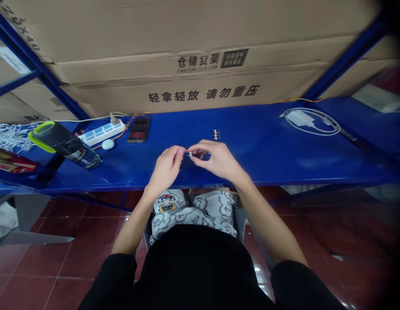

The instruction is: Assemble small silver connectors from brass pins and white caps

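Nearest, below the hands, the person's patterned trousers (212, 213) reach under the front edge of the blue shelf (271, 157). That edge runs crosswise just on the near side of both hands, with the wrists above it.

The right hand (215, 160) grasps a small piece (190, 154) between thumb and fingertips, over the shelf. The left hand (167, 167) is curled close beside it, thumb and forefinger nearly together; whether it grips anything cannot be told. The piece is tiny, pale with a dark part; its finer shape is too small to make out.

Smooth blue surface stretches to the right hand's right, giving it sideways room up to the white charger and coiled cable (298, 118), farther back. Just beyond the right hand lies a short row of small dark-and-white pieces (216, 134). Left of the left hand, a tilted bottle (75, 148), a white oval object (108, 144) and a power strip (101, 132) bound the space; a blurred dark object (138, 130) sits farther back. Behind everything, printed cardboard (200, 30) closes off the shelf's far edge.
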`<state>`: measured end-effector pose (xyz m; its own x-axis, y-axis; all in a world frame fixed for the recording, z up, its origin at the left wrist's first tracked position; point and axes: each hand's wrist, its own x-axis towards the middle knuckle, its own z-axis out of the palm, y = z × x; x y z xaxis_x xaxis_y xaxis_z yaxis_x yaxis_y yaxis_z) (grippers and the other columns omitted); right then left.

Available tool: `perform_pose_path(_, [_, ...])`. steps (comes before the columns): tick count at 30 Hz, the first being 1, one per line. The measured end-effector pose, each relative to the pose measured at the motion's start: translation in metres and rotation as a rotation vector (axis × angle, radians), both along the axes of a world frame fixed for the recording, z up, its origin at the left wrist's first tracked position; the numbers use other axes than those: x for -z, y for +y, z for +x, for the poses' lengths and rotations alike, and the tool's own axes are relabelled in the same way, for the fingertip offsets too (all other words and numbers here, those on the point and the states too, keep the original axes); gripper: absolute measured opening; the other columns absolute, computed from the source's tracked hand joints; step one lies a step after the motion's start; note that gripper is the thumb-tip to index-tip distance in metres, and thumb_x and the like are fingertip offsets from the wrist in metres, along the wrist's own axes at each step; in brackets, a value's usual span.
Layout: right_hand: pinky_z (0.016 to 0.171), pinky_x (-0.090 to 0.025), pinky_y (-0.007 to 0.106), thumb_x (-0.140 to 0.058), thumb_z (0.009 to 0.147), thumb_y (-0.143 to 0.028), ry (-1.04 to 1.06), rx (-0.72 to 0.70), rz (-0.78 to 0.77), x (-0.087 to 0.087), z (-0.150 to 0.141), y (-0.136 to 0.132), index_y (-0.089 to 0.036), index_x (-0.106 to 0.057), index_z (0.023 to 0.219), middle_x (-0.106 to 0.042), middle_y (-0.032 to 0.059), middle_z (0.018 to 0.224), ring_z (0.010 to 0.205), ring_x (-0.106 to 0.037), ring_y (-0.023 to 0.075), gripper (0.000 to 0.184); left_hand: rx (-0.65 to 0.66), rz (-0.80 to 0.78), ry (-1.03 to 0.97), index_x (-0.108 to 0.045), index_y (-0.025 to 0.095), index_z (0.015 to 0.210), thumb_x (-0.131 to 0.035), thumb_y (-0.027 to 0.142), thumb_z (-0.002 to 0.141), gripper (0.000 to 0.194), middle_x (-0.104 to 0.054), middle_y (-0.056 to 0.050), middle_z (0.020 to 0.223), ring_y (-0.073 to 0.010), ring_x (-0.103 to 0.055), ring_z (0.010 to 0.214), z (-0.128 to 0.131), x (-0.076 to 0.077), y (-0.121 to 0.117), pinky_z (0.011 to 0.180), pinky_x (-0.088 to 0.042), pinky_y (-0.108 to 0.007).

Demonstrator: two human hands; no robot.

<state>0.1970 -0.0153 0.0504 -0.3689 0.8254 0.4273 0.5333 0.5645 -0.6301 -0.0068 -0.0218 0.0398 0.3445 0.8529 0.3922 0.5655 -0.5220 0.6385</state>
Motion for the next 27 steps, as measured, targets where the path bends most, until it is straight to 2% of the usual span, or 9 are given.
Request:
perform_pose_path(4, [0.076, -0.057, 0.034, -0.064, 0.089, -0.026, 0.114, 0.005, -0.011, 0.004, -0.003, -0.021, -0.027, -0.076, 0.106, -0.072, 0.0026, 0.097, 0.078, -0.067, 0.0173, 0.020, 0.016, 0.063, 0.098, -0.059, 0.021, 0.099, -0.035, 0.031, 0.111, 0.028, -0.068, -0.005, 0.095, -0.0216, -0.062, 0.091, 0.008, -0.001, -0.009, 0.085, -0.048, -0.034])
perform_pose_path(9, [0.079, -0.058, 0.036, -0.063, 0.091, -0.023, 0.106, 0.027, 0.026, 0.003, -0.006, -0.029, -0.029, -0.076, 0.107, -0.072, 0.0028, 0.099, 0.078, -0.067, 0.0177, 0.022, 0.013, 0.073, 0.191, -0.053, 0.022, 0.093, -0.037, 0.031, 0.111, 0.025, -0.063, -0.004, 0.087, -0.0214, -0.060, 0.082, 0.009, -0.003, -0.015, 0.079, -0.047, -0.034])
perform_pose_path(16, [0.080, -0.059, 0.037, -0.063, 0.094, -0.025, 0.192, 0.018, 0.050, 0.004, -0.005, -0.034, -0.029, -0.076, 0.108, -0.071, 0.0038, 0.104, 0.082, -0.067, 0.0183, 0.019, 0.113, 0.021, 0.087, -0.051, 0.022, 0.096, -0.037, 0.029, 0.111, 0.022, -0.065, -0.004, 0.092, -0.0199, -0.063, 0.085, 0.010, -0.004, -0.016, 0.078, -0.047, -0.032])
perform_pose_path(27, [0.081, -0.059, 0.038, -0.073, 0.090, -0.035, 0.481, 0.004, -0.071, 0.014, -0.008, -0.027, -0.030, -0.077, 0.101, -0.071, 0.0028, 0.101, 0.087, -0.067, 0.0187, 0.012, 0.098, 0.087, 0.083, -0.051, 0.022, 0.095, -0.033, 0.030, 0.112, 0.026, -0.063, -0.003, 0.086, -0.0185, -0.062, 0.080, 0.013, 0.002, -0.013, 0.074, -0.047, -0.031])
